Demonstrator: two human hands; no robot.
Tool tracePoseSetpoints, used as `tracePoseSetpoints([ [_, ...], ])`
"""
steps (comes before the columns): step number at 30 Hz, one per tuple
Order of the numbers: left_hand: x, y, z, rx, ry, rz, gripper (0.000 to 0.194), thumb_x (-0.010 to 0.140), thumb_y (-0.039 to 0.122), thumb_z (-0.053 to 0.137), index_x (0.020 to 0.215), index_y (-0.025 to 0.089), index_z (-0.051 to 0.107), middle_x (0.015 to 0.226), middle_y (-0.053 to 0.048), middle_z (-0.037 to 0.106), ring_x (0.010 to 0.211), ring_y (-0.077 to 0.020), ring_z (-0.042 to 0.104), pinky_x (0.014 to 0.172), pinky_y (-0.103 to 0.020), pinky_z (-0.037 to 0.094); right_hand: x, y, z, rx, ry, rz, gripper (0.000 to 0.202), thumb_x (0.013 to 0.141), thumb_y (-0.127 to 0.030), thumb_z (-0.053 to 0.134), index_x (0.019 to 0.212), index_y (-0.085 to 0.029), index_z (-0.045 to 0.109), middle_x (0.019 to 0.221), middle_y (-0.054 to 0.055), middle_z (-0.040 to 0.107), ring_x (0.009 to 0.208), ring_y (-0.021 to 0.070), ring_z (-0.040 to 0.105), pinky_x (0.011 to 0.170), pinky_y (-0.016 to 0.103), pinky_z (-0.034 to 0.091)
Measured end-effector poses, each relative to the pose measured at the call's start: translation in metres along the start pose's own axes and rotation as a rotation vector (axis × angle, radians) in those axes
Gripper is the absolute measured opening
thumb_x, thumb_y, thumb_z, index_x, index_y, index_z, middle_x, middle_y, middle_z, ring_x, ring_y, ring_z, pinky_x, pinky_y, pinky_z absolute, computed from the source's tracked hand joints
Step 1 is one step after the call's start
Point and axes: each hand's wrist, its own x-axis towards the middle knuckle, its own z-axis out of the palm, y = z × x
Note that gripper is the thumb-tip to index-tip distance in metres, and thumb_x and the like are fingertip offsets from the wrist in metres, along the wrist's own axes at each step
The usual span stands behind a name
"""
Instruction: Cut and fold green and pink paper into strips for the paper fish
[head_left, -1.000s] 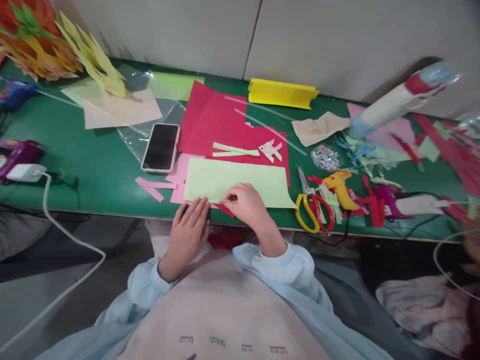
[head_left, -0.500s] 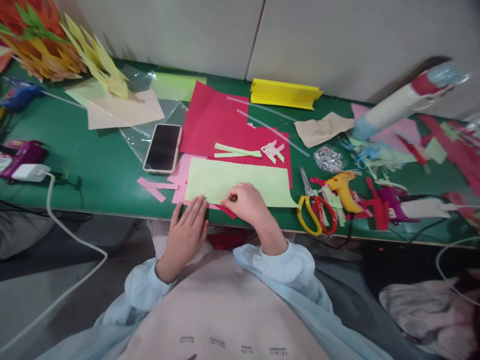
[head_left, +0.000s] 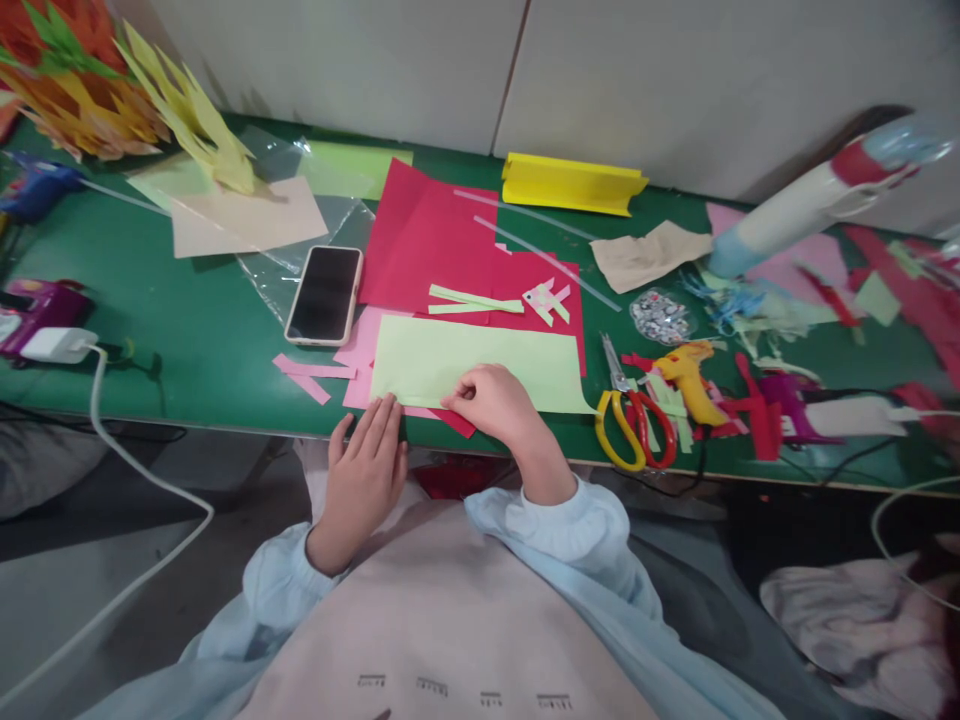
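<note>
On the green counter (head_left: pixel 202 375), a pale green sheet (head_left: pixel 480 352) lies just beyond the flat left hand (head_left: pixel 366 465), which has slid along its near edge, away from the right hand (head_left: pixel 501 405) pinching there, apparently smoothing it.

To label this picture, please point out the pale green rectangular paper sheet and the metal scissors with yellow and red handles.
Pale green paper sheet (head_left: pixel 480 351), head view: bare upper middle.
Metal scissors (head_left: pixel 618 377), head view: blades near handles.
</note>
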Motion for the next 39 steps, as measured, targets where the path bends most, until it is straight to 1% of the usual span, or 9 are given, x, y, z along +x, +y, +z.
tracePoseSetpoints([
  [6, -0.004, 0.000, 0.002, -0.026, 0.004, -0.017, 0.068, 0.095, 0.017, 0.048, 0.158, 0.017, 0.022, 0.145, -0.016, 0.055, 0.130, -0.0298, 0.057, 0.107, -0.046, 0.034, 0.001, -0.002, -0.003, -0.017, -0.016, 0.008, 0.029, 0.083, -0.036, 0.069, 0.060, -0.019, 0.069, 0.067, 0.002, 0.070, 0.068, 0.0137, 0.061, 0.060, 0.024, 0.034],
  [12, -0.007, 0.000, 0.002, -0.026, -0.009, -0.041, 0.072, 0.095, 0.017, 0.048, 0.159, 0.018, 0.014, 0.148, -0.015, 0.051, 0.131, -0.0303, 0.055, 0.104, -0.045, 0.035, 0.002, -0.003, -0.004, -0.018, -0.042, 0.030, 0.029, 0.083, -0.037, 0.069, 0.061, -0.018, 0.069, 0.064, 0.001, 0.069, 0.064, 0.0132, 0.061, 0.058, 0.024, 0.033],
  [17, -0.008, 0.000, 0.001, -0.005, -0.009, -0.053, 0.075, 0.095, 0.018, 0.049, 0.160, 0.019, 0.012, 0.147, -0.015, 0.053, 0.129, -0.0312, 0.057, 0.103, -0.045, 0.036, 0.001, -0.004, -0.007, -0.022, -0.055, 0.004, 0.027, 0.083, -0.035, 0.069, 0.062, -0.019, 0.070, 0.066, 0.002, 0.070, 0.067, 0.0142, 0.061, 0.059, 0.025, 0.034],
  [20, -0.009, -0.001, 0.001, -0.019, -0.020, -0.058, 0.074, 0.095, 0.019, 0.050, 0.160, 0.019, 0.013, 0.148, -0.015, 0.052, 0.130, -0.0311, 0.056, 0.106, -0.046, 0.036, -0.001, -0.008, -0.008, -0.106, -0.051, -0.032, 0.031, 0.085, -0.034, 0.067, 0.058, -0.018, 0.068, 0.068, 0.004, 0.070, 0.073, 0.0167, 0.062, 0.063, 0.025, 0.036],
  [22, -0.009, -0.001, 0.001, -0.018, -0.021, -0.055, 0.075, 0.095, 0.020, 0.050, 0.160, 0.019, 0.012, 0.148, -0.016, 0.051, 0.130, -0.0311, 0.056, 0.106, -0.046, 0.036, -0.002, -0.014, -0.006, -0.166, -0.030, -0.053, 0.030, 0.086, -0.035, 0.067, 0.061, -0.018, 0.070, 0.076, 0.007, 0.071, 0.079, 0.0188, 0.063, 0.067, 0.026, 0.038],
  [25, -0.008, 0.000, 0.000, -0.012, -0.010, -0.048, 0.074, 0.095, 0.020, 0.049, 0.160, 0.018, 0.011, 0.147, -0.017, 0.052, 0.129, -0.0312, 0.057, 0.106, -0.047, 0.036, -0.001, -0.027, 0.002, -0.188, -0.013, -0.114, 0.026, 0.090, -0.039, 0.064, 0.078, -0.018, 0.074, 0.090, 0.009, 0.072, 0.087, 0.0199, 0.063, 0.075, 0.028, 0.041],
  [27, -0.008, 0.001, -0.001, -0.016, -0.011, -0.049, 0.073, 0.096, 0.020, 0.047, 0.160, 0.018, 0.011, 0.146, -0.017, 0.053, 0.130, -0.0313, 0.057, 0.106, -0.047, 0.036, 0.000, -0.035, 0.009, -0.166, -0.023, -0.161, 0.027, 0.094, -0.039, 0.059, 0.086, -0.018, 0.074, 0.093, 0.009, 0.072, 0.089, 0.0194, 0.062, 0.078, 0.028, 0.042],
  [30, -0.008, 0.002, -0.002, -0.028, -0.021, -0.057, 0.072, 0.096, 0.020, 0.047, 0.160, 0.018, 0.013, 0.147, -0.017, 0.052, 0.131, -0.0313, 0.056, 0.107, -0.048, 0.036, 0.005, -0.043, 0.017, -0.105, -0.026, -0.207, 0.025, 0.095, -0.037, 0.058, 0.087, -0.018, 0.073, 0.094, 0.007, 0.073, 0.090, 0.0187, 0.062, 0.079, 0.028, 0.041],
  [39, -0.008, 0.007, -0.005, -0.043, -0.013, -0.050, 0.073, 0.095, 0.015, 0.046, 0.159, 0.017, 0.013, 0.146, -0.017, 0.053, 0.132, -0.0285, 0.055, 0.111, -0.047, 0.034, 0.016, -0.044, 0.018, -0.004, -0.075, -0.169, 0.016, 0.088, -0.032, 0.066, 0.080, -0.021, 0.074, 0.084, 0.002, 0.074, 0.076, 0.0130, 0.061, 0.066, 0.023, 0.035],
])
